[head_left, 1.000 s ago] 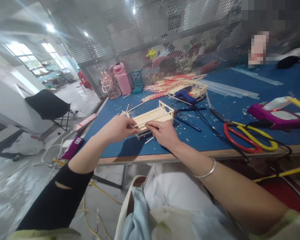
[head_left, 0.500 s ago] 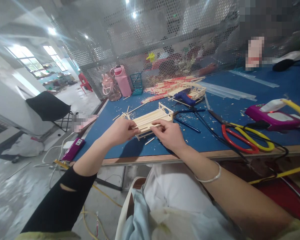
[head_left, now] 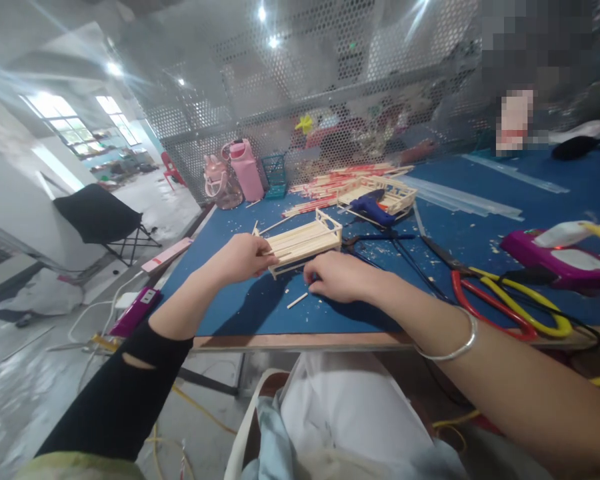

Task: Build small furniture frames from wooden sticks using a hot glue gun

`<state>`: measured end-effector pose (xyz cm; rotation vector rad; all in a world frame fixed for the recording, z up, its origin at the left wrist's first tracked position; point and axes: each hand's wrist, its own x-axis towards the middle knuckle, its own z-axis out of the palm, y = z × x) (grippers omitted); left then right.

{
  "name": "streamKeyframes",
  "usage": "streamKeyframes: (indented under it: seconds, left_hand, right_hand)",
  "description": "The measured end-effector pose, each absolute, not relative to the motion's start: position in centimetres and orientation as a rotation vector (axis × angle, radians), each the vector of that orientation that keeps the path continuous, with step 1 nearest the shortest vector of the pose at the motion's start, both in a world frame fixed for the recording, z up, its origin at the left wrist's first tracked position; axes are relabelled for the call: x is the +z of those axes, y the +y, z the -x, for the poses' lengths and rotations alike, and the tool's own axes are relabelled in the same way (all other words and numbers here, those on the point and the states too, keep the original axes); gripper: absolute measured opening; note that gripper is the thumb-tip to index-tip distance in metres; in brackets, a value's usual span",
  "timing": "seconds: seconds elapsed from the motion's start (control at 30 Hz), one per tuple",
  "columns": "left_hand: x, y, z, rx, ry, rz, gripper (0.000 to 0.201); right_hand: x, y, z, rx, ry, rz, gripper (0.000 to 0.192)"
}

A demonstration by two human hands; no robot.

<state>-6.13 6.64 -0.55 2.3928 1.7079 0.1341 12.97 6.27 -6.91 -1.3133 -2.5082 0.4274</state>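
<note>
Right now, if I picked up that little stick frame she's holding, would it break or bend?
Probably light: the left hand lifts one end of the stick frame with a fingertip grip. It looks stiff, since its thin sticks stay straight. It may be fragile, because the rails and corner posts are very slender, and loose splinters lie on the blue table beside the right hand.

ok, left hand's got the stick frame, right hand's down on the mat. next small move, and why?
Probably pinch up the loose stick: the right hand rests fingertips-down beside it, while the left hand holds the wooden stick frame by its near end.
</note>
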Motion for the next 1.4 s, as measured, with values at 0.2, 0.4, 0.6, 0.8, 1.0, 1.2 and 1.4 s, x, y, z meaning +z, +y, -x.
streamKeyframes:
  seconds: [0.2,0.4,0.6,0.8,1.0,1.2,1.4]
  left_hand:
    - [-0.8,6.9,6.4,0.162,1.7,-2.374,0.029]
    - [-1.1,6.8,6.5,0.194,1.69,-2.377,0.031]
    - [-0.9,6.6,6.2,0.164,1.737,-2.412,0.032]
    - [-0.8,6.5,5.9,0.157,1.731,-2.425,0.029]
    - [-0.8,6.4,6.0,0.159,1.733,-2.453,0.029]
    - [-0.9,6.5,6.0,0.142,1.734,-2.468,0.03]
    - [-1.0,6.6,6.1,0.136,1.755,-2.453,0.031]
  right_hand:
    - [-8.5,6.4,-11.6,0.462,-2.574,0.899,0.008]
    - [-9.2,6.7,-11.8,0.774,-2.18,0.979,0.012]
    - [-9.5,7.3,-11.6,0.756,-1.789,1.216,0.009]
    - [-9.3,6.6,-10.9,0.67,-1.723,1.331,0.012]
    - [-9.3,6.7,-10.4,0.709,-1.721,1.389,0.013]
    - [-9.6,7.0,-10.4,0.653,-1.711,1.343,0.013]
    - [-9.6,7.0,-10.4,0.647,-1.719,1.35,0.012]
